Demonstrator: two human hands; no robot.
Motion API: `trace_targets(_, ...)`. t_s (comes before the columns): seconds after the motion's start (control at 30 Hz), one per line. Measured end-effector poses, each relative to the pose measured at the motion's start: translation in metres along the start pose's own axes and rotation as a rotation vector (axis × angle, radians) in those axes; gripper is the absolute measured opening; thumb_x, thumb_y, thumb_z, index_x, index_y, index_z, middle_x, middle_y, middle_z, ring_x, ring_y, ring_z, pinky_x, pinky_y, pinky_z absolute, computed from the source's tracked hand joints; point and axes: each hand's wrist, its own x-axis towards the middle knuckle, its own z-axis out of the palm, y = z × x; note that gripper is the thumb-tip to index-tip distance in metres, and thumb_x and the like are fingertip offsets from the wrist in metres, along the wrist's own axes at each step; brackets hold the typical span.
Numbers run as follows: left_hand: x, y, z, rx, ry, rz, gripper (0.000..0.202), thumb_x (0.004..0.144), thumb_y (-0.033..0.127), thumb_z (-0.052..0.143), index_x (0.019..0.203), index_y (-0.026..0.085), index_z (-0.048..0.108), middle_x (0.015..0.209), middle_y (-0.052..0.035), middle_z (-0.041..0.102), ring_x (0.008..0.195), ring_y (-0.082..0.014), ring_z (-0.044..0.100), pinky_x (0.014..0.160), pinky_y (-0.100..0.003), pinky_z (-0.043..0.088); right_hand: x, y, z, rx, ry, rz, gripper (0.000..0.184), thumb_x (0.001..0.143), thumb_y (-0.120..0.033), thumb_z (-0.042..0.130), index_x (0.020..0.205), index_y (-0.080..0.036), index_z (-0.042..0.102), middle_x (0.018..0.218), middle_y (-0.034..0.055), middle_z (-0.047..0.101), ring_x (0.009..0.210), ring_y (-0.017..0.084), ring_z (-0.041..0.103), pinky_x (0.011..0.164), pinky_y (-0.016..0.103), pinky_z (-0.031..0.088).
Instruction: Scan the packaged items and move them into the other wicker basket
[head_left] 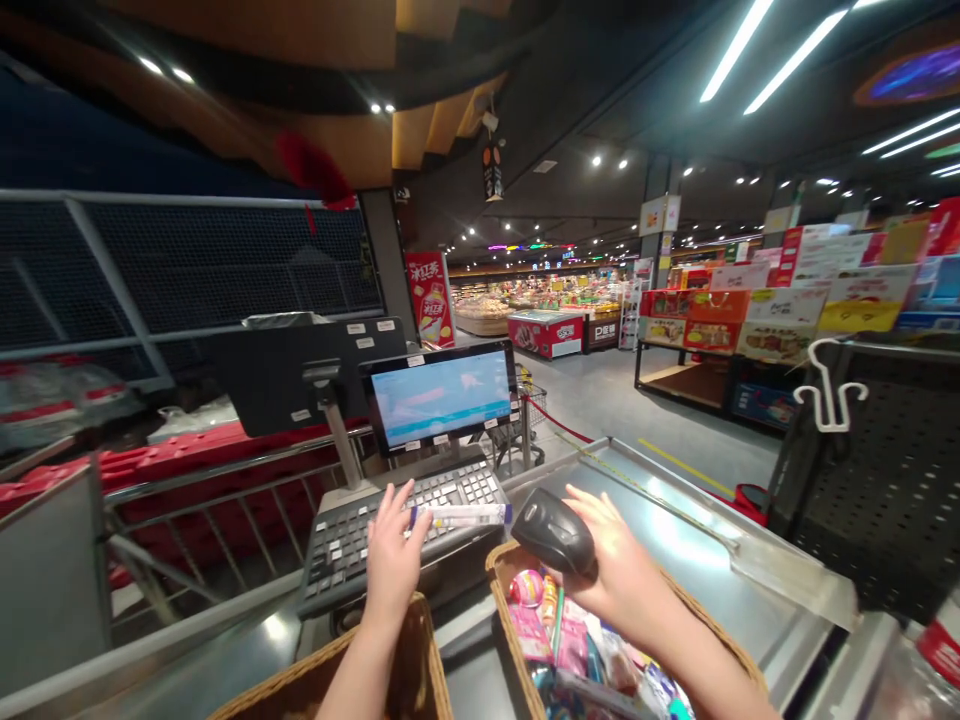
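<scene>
Well, the left hand (394, 562) closes in a narrow grip around a slim white-and-blue tube-shaped carton (466, 515), its fingers curled over one end while the rest juts out to the right above the keyboard. That carton looks light and fairly stiff, though thin card could dent if squeezed; its middle seems the easiest place to hold. Just beside its far end, the right hand (615, 575) wraps over a black plastic handheld barcode scanner (544, 530), palm on its rounded back, nose pointing toward the carton. The smooth casing looks light and a little slippery, best held around its body. Below that hand sits a woven wicker basket (499, 575) crammed with pink packets (574, 640) and other small goods, and a second wicker basket (300, 665) lies under the left forearm. Beyond them, a black keyboard (352, 550) sits by a steel checkout counter (675, 520), with a small lit screen (439, 395) behind it. Further off, colourful stacked boxes (772, 290) line the shop aisle.
</scene>
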Motion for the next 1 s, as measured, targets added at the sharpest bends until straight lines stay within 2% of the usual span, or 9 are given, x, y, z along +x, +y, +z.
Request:
trace_targets(0.07,-0.002,-0.002,-0.013,-0.016,0.072,0.005,0.043,0.09,0.049,0.046,0.057,0.021,0.053,0.143,-0.0114,0.055,0.144,-0.0335,0.032,0.114,-0.059,0.026,0.003,-0.01,0.005,0.004,-0.039,-0.018,0.059,0.065,-0.014,0.059,0.123,-0.023,0.064,0.134,0.0109,0.061,0.139,0.038,0.039,0.115,0.067,0.016)
trace_targets(0.13,-0.007,-0.003,-0.027,-0.006,0.117,0.01,0.044,0.091,0.049,0.045,0.058,0.021,0.053,0.144,-0.0102,0.053,0.145,-0.0324,0.031,0.115,-0.058,0.025,0.005,-0.02,0.011,0.011,-0.082,-0.039,0.06,0.063,-0.013,0.057,0.121,-0.023,0.065,0.135,0.0101,0.06,0.14,0.037,0.037,0.116,0.067,0.014)
trace_targets(0.3,-0.024,0.001,-0.059,0.094,0.212,0.024,0.047,0.096,0.047,0.039,0.059,0.02,0.054,0.149,-0.0072,0.047,0.146,-0.0329,0.027,0.113,-0.069,0.018,0.004,-0.039,0.027,0.012,-0.126,-0.143,0.06,0.063,-0.014,0.057,0.122,-0.023,0.065,0.136,0.0108,0.059,0.141,0.036,0.035,0.117,0.066,0.012)
trace_targets(0.53,-0.043,-0.008,-0.095,0.174,0.291,0.021,0.045,0.097,0.042,0.038,0.061,0.021,0.053,0.149,-0.0067,0.047,0.146,-0.03,0.028,0.113,-0.068,0.018,0.004,-0.059,0.044,0.011,-0.173,-0.206,0.062,0.057,-0.014,0.054,0.118,-0.021,0.066,0.138,0.0108,0.057,0.142,0.035,0.034,0.118,0.063,0.012)
trace_targets(0.77,-0.054,-0.031,-0.118,0.196,0.32,-0.036,0.045,0.097,0.044,0.037,0.061,0.021,0.054,0.147,-0.0071,0.05,0.144,-0.0308,0.032,0.113,-0.066,0.021,0.004,-0.074,0.052,0.062,-0.206,-0.253,0.067,0.058,-0.013,0.055,0.124,-0.024,0.063,0.137,0.0096,0.058,0.143,0.036,0.033,0.118,0.063,0.012)
trace_targets(1.0,-0.064,-0.037,-0.131,0.215,0.326,-0.045,0.044,0.097,0.043,0.037,0.063,0.021,0.055,0.146,-0.0087,0.052,0.144,-0.0299,0.034,0.114,-0.064,0.021,0.004,-0.089,0.051,0.078,-0.257,-0.271,0.065,0.058,-0.013,0.054,0.121,-0.025,0.064,0.129,0.0084,0.062,0.143,0.035,0.033,0.118,0.063,0.01)
